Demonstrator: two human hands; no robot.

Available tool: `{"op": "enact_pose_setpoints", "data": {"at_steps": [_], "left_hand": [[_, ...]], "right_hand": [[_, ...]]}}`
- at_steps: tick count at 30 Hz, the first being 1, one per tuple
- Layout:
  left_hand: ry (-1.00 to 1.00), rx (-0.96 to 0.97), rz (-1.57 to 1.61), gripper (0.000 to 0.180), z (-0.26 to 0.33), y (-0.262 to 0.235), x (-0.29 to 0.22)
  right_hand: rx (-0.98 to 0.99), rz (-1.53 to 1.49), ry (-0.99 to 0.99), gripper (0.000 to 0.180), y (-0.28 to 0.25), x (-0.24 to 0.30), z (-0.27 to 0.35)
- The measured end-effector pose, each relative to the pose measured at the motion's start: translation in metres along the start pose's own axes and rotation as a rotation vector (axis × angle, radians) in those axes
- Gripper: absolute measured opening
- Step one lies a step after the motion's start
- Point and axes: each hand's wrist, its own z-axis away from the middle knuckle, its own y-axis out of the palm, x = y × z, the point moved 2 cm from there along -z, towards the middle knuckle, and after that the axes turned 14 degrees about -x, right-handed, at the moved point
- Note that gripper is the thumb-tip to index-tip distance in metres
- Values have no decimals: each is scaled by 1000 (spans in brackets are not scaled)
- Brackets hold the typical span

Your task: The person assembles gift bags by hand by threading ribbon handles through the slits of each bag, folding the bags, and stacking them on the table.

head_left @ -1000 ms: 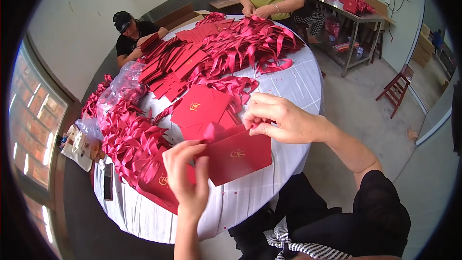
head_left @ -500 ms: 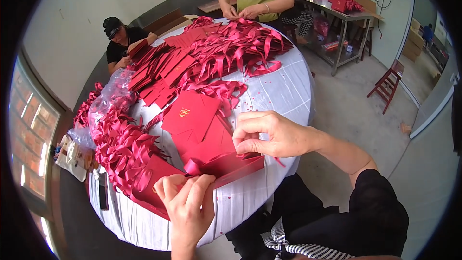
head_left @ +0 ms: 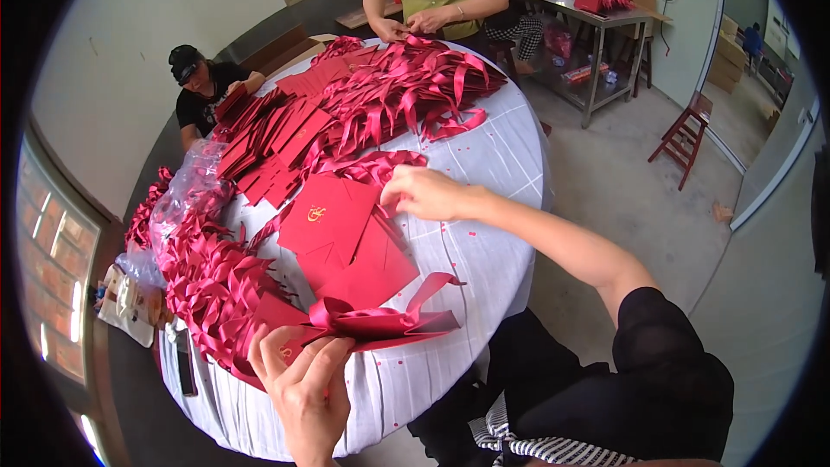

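Note:
My left hand (head_left: pixel 304 389) is closed on the near edge of a red paper gift bag (head_left: pixel 393 335), thumb and fingers pinching it near the table's front. A loop of red satin ribbon (head_left: pixel 424 294) rises from the bag's top, one end loose to the right. Farther off, my right hand (head_left: pixel 432 194) has its fingers curled down beside the right edge of a small stack of flat red bags (head_left: pixel 330 220) with a gold emblem on top. Red ribbon (head_left: pixel 380 166) lies just behind these fingers. Whatever is under the fingertips is hidden.
Heaps of ribboned red bags (head_left: pixel 406 91) cover the far half of the round table with its white cloth (head_left: pixel 480 268). More ribboned bags (head_left: pixel 212 281) line the left, beside clear plastic (head_left: pixel 186 177) and a phone (head_left: pixel 185 363). Two co-workers sit or stand across; a wooden stool (head_left: pixel 683 140) stands right.
My right hand has let go near the bag's ribbon and moved away to the far stack. The ribbon loop now stands up freely. My left hand still holds the bag, slightly lower left.

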Motion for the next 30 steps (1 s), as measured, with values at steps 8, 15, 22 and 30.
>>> {"op": "enact_pose_setpoints", "data": {"at_steps": [8, 15, 22, 30], "left_hand": [[-58, -11, 198, 19, 3, 3, 14], [-230, -204, 197, 14, 1, 18, 28], [-238, -193, 195, 15, 0, 29, 30], [-258, -132, 181, 16, -7, 33, 21]], "right_hand": [[-29, 48, 14, 21, 8, -9, 9], [-62, 69, 50, 18, -49, 9, 56], [108, 122, 193, 21, -81, 29, 79], [103, 310, 265, 23, -27, 17, 67]]}}
